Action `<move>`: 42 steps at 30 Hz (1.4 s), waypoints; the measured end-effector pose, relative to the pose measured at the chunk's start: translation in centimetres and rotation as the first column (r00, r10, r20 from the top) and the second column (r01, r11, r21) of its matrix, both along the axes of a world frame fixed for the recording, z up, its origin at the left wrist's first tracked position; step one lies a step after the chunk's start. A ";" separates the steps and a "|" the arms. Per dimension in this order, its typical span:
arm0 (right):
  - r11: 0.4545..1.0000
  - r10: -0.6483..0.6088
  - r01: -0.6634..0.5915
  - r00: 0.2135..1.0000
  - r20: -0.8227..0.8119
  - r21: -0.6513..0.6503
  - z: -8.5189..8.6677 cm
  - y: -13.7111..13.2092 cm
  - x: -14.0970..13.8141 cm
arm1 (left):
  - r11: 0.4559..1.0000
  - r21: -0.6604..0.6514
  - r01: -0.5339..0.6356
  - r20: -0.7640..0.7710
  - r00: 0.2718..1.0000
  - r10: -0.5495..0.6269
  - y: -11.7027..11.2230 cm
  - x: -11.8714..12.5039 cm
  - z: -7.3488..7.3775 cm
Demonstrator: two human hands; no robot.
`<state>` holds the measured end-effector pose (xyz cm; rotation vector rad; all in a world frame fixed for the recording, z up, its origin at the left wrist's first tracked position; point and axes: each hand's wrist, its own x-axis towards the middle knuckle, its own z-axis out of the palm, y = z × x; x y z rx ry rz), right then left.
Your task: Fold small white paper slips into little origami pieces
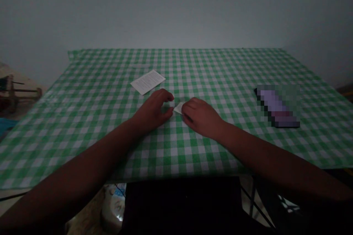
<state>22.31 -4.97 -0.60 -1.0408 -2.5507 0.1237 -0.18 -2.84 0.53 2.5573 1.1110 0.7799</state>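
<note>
Grip of the right hand (200, 117) is pinching a small white folded paper scrap (179, 108) at the middle of the green-checked table (82, 117); the left hand (154, 112) is hovering narrow beside it, folding seemingly partway.

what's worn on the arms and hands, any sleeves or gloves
Both forearms are bare, no sleeve in view. The left hand and right hand wear no gloves; no watch or ring can be made out in the dim light.
</note>
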 end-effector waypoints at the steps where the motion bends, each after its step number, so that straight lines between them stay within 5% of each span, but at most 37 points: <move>1: 0.999 0.031 -0.030 0.999 0.035 -0.014 -0.1 0.0 -0.1 | 0.999 -0.009 0.039 -0.027 0.999 -0.039 0.0 -0.1 0.1; 8: 0.986 0.076 -0.098 0.984 -0.164 -0.132 -0.5 0.2 0.2 | 0.984 -0.092 0.151 -0.197 0.966 -0.167 0.2 0.1 -1.0; 16: 0.980 0.003 -0.046 0.976 -0.216 -0.194 0.1 1.5 1.5 | 0.975 -0.107 0.197 -0.100 0.973 -0.207 1.1 0.2 -1.3; 24: 0.977 -0.071 0.037 0.985 -0.155 -0.212 -0.3 1.7 1.2 | 0.979 -0.172 0.113 -0.040 0.992 -0.121 1.2 0.6 -1.2; 31: 0.977 -0.155 0.142 0.985 -0.071 -0.158 -0.6 1.7 0.4 | 0.946 -0.304 -0.115 0.027 0.991 0.130 0.4 1.0 -0.9; 42: 0.961 -0.269 0.265 0.962 -0.043 -0.084 -1.3 1.0 -0.6 | 0.975 -0.185 -0.122 -0.108 0.989 0.104 0.6 1.4 -1.0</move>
